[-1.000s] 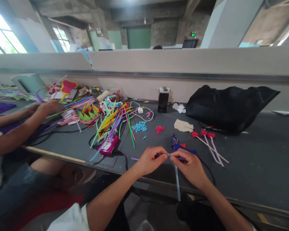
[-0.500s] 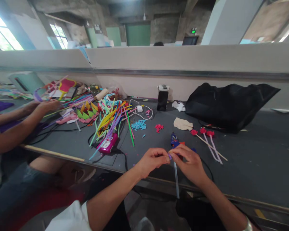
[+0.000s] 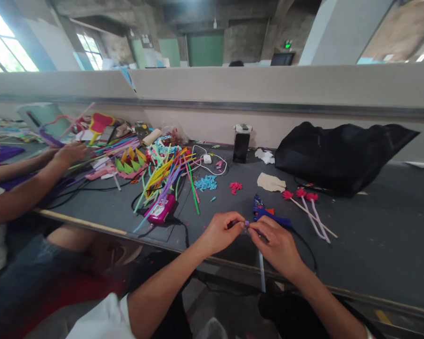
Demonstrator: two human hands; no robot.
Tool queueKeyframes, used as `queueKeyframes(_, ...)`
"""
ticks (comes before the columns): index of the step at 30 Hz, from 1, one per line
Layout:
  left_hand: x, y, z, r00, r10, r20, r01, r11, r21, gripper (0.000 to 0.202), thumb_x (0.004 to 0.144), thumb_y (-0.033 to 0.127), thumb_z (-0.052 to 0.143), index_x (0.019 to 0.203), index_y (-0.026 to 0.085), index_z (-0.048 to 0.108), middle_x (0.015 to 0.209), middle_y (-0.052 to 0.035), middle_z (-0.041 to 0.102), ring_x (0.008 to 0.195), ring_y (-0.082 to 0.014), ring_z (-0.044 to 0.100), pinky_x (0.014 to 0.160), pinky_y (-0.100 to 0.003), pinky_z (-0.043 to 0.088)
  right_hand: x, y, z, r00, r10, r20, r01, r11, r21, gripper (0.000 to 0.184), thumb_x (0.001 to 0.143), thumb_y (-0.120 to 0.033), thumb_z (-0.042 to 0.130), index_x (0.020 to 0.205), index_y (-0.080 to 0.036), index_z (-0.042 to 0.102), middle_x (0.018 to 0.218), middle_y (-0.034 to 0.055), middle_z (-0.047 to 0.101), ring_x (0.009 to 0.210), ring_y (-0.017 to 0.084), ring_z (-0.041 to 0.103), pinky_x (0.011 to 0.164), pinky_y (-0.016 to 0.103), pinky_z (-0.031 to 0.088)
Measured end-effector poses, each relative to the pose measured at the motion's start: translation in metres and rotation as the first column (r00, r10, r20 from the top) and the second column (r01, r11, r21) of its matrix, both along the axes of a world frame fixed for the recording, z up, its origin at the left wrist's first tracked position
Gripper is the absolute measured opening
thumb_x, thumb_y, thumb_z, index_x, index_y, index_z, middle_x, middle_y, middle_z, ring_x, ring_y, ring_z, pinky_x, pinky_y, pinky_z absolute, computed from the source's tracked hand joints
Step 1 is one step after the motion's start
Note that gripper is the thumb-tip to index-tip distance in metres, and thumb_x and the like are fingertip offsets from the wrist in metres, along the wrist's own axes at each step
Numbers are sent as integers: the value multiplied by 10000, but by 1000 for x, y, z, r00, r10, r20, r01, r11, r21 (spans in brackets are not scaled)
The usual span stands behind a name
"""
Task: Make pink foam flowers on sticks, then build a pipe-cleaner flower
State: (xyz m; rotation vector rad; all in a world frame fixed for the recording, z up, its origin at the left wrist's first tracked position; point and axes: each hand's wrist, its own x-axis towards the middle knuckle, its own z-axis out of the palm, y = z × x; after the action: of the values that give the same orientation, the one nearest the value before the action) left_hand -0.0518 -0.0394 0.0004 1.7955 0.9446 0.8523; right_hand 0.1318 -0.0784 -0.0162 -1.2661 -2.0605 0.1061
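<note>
Between my fingertips is a small purple piece of pipe cleaner [image 3: 246, 223], partly covered by the fingers. My left hand [image 3: 223, 234] pinches it from the left, and my right hand [image 3: 276, 241] pinches it from the right. Just behind my right hand a blue glue gun [image 3: 276, 218] with an orange trigger lies on the dark table. A translucent glue stick [image 3: 262, 270] shows below my hands, reaching past the table edge. Small red pieces [image 3: 235, 188] and a heap of light blue pieces [image 3: 205, 182] lie farther off.
Red flowers on stems [image 3: 309, 197] and a black bag [image 3: 339, 157] are at the right. A phone [image 3: 241, 147] stands by the partition. Left are colourful pipe cleaners [image 3: 162, 181] and a magenta box [image 3: 161, 209] with a cord. Another person's arms [image 3: 38, 181] reach in from the left.
My fingertips have shifted slightly left and up around the purple piece, and more of it shows. More of the glue gun is uncovered. The other person's hands have moved a little left.
</note>
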Motion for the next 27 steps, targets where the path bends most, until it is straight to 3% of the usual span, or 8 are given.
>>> queueKeyframes(3, -1, 1, -2, 1000, -25, -12, 25, 999, -35, 204, 854, 283, 543, 837, 147, 694, 707, 6, 619, 657, -113, 499, 614, -217, 353, 2, 2, -1, 999, -33, -23, 33, 999, -10, 174, 940, -217, 515, 910, -202, 686, 815, 34, 641, 757, 156, 620, 695, 259, 466)
queueKeyframes(8, 3, -1, -6, 992, -89, 84, 108, 963, -246, 172, 767, 297, 584, 732, 146, 660, 639, 23, 570, 612, -102, 464, 574, -216, 333, 5, 4, -2, 993, -33, -118, 23, 996, -82, 147, 935, -224, 543, 908, -223, 688, 850, 25, 646, 782, 157, 631, 720, 263, 480)
queueKeyframes(11, 6, -3, -5, 987, -51, 153, 110, 905, -411, 144, 706, 284, 588, 685, 149, 632, 651, 25, 574, 547, -79, 405, 503, -213, 282, 7, 4, 1, 984, 19, -178, -34, 996, -78, 144, 930, -208, 557, 918, -234, 698, 866, 24, 652, 800, 154, 636, 728, 258, 491)
queueKeyframes(14, 8, -5, -2, 975, -18, 220, 142, 816, -561, 106, 658, 257, 589, 657, 153, 607, 548, 62, 465, 454, -54, 278, 440, -221, 169, 10, 2, 5, 980, 99, -172, -96, 995, 23, 146, 925, -191, 568, 940, -242, 704, 856, 27, 653, 800, 155, 629, 721, 261, 497)
queueKeyframes(18, 8, -6, 1, 944, -17, 330, 237, 731, -640, 94, 621, 236, 617, 641, 148, 590, 518, 65, 451, 415, -38, 234, 432, -239, 113, 10, 0, 10, 969, 211, -131, -187, 966, 177, 164, 917, -152, 566, 956, -231, 704, 815, 29, 651, 756, 156, 602, 704, 271, 493)
queueKeyframes(21, 8, -7, 1, 934, -26, 357, 255, 749, -611, 102, 624, 239, 634, 644, 146, 598, 523, 59, 469, 422, -40, 252, 436, -240, 125, 7, 0, 9, 968, 173, -180, -151, 980, 130, 152, 914, -159, 574, 943, -228, 706, 821, 26, 656, 772, 153, 609, 719, 267, 489)
queueKeyframes(27, 10, -10, -3, 962, 1, 273, 133, 871, -473, 175, 692, 313, 652, 662, 144, 617, 576, 47, 513, 473, -54, 318, 459, -222, 200, -1, 1, 7, 942, 1, -336, -40, 993, -110, 126, 895, -227, 596, 824, -220, 700, 762, 5, 638, 710, 142, 602, 667, 249, 463)
